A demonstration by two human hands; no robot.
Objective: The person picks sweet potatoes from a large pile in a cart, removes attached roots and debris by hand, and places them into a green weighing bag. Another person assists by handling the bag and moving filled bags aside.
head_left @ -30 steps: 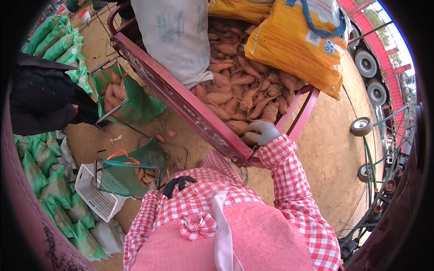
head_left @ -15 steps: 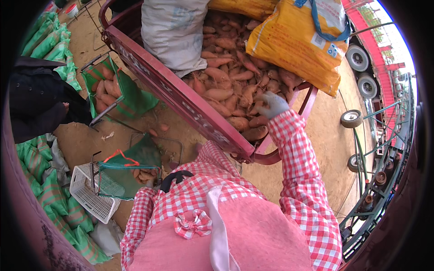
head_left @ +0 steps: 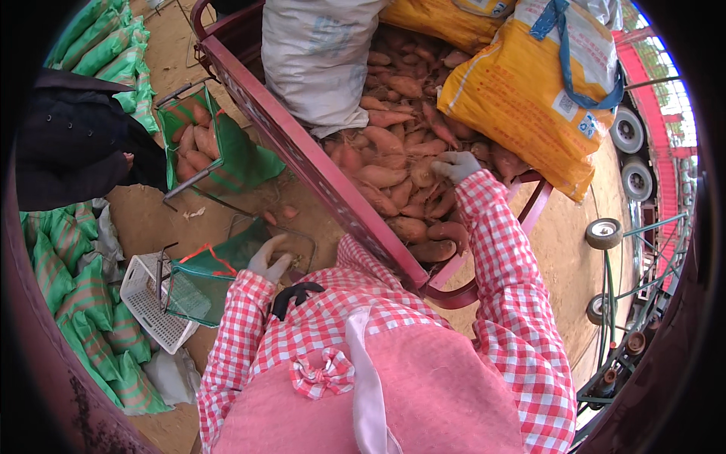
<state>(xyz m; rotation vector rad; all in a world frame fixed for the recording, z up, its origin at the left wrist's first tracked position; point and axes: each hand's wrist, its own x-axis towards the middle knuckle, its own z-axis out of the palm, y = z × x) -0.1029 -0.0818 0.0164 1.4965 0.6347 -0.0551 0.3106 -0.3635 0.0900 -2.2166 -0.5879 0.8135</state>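
Observation:
A heap of sweet potatoes (head_left: 382,175) fills the near part of a dark red cart bed (head_left: 318,178). My right hand (head_left: 457,165), in a pale glove, lies at the heap's right side with its fingers bent over a sweet potato (head_left: 424,171). My left hand (head_left: 270,259), also gloved, hangs outside the cart with its fingers apart and nothing in them. Close by it is a green mesh bag (head_left: 215,276) with an orange-red tie, held by a metal frame; my left hand and sleeve hide part of it.
A white sack (head_left: 321,64) and a yellow bag (head_left: 522,98) lie on the heap. At left, a person in dark clothes (head_left: 91,147) stands beside a green bag of sweet potatoes (head_left: 253,163). Filled green sacks (head_left: 72,261) and a white plastic crate (head_left: 162,306) are on the ground.
My left hand has come up into view beside the mesh bag. My right hand, smeared by motion before, now rests on the heap. The view has shifted a little.

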